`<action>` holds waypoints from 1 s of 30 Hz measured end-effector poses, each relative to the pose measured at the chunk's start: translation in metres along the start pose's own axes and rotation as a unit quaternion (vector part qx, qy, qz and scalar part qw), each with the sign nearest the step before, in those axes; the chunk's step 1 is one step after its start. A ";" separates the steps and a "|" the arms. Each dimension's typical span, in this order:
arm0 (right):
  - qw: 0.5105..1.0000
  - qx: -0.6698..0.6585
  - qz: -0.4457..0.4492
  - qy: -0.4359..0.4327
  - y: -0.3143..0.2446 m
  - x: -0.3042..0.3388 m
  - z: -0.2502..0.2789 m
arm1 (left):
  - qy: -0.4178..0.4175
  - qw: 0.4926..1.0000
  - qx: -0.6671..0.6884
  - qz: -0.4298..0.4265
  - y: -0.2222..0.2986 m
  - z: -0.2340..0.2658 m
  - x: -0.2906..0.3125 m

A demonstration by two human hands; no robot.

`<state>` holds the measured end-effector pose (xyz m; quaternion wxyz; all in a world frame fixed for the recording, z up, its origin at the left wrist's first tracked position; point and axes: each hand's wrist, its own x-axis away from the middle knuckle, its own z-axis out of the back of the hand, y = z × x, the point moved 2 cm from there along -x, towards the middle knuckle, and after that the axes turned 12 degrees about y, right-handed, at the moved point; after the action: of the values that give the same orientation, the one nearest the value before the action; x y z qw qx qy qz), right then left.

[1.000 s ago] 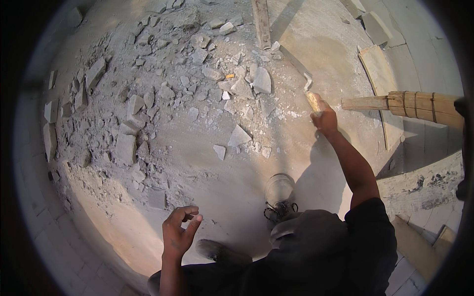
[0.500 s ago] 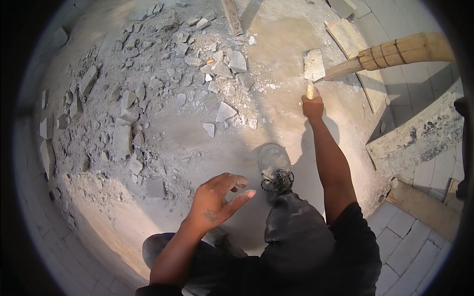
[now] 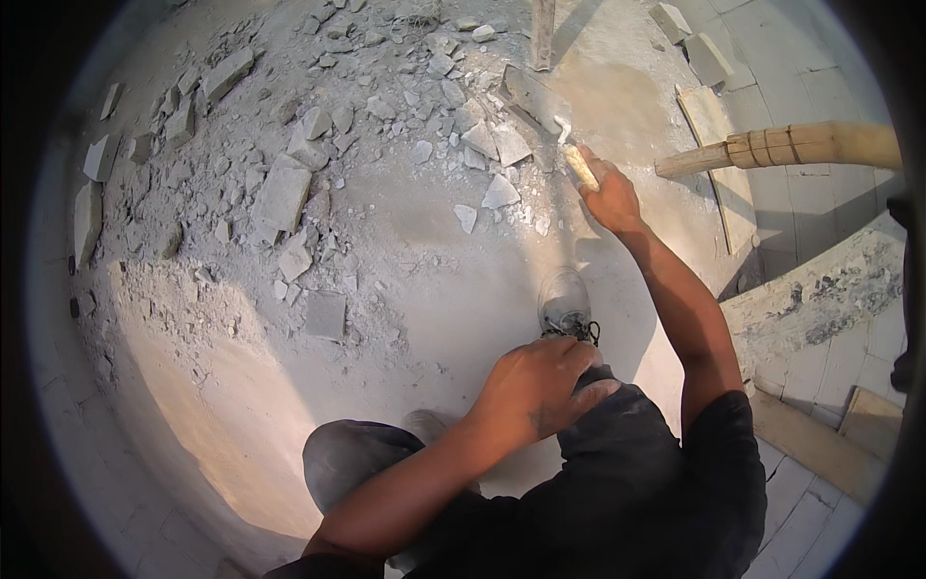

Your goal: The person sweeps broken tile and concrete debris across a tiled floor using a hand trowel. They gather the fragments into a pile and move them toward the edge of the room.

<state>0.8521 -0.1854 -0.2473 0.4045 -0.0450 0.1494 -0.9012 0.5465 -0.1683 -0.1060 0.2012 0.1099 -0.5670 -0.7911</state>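
Note:
My right hand [image 3: 612, 195] is closed around the pale handle of a trowel [image 3: 582, 167]. The arm is stretched forward, and the trowel's flat blade [image 3: 533, 95] is tilted over the dusty floor at the right edge of the broken rubble [image 3: 509, 143]. Over my right leg [image 3: 617, 415], close to the shoe [image 3: 564, 297], is my left hand [image 3: 545, 388]. It holds nothing; its thumb stands apart from the loosely bent fingers. Whether it presses on the leg I cannot tell.
Stone chunks [image 3: 282, 193] and grit spread across the left and far floor. A bamboo pole [image 3: 801, 147] juts in from the right above a flat board [image 3: 721, 174]. Below it lies a stained plank [image 3: 820, 289]. An upright wooden post [image 3: 542, 34] stands at the far side.
My right hand has swung the trowel left, from beside the bamboo pole to the rubble's edge. My left hand has moved right, over my right leg. The view has shifted too.

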 end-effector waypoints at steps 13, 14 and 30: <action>0.578 -0.532 -0.578 0.219 0.056 0.089 -0.094 | 0.022 0.994 0.091 -0.052 0.013 0.017 0.006; 0.624 -0.499 -0.575 0.180 0.033 0.084 -0.106 | 0.049 0.992 0.104 -0.044 0.012 0.023 0.008; 0.996 -0.037 -0.045 0.072 -0.200 -0.011 -0.103 | 0.108 0.986 0.129 -0.014 0.008 0.041 -0.005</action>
<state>0.6952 -0.0280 -0.2836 0.3494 -0.0018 0.2092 -0.9133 0.5360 -0.1335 -0.0850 0.2342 0.2282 -0.6374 -0.6977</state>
